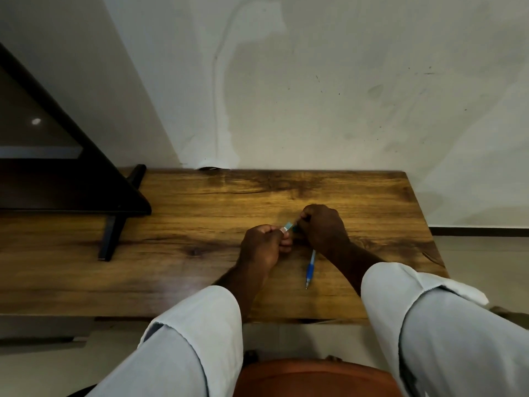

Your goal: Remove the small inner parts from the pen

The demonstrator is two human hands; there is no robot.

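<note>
My left hand point(262, 247) and my right hand point(323, 227) meet over the middle of a wooden table point(200, 213). Between them they pinch a small clear and blue piece point(288, 225), which looks like a pen part; the left fingers curl round its near end and the right fingers hold its far end. A blue pen point(310, 269) lies on the table just below my right wrist, its tip pointing toward me. Both forearms wear rolled-up white sleeves.
A dark monitor point(57, 167) on a black stand point(110, 239) occupies the left of the table. A pale stained wall point(315, 81) rises right behind the table's far edge. An orange seat point(315, 379) shows at the bottom.
</note>
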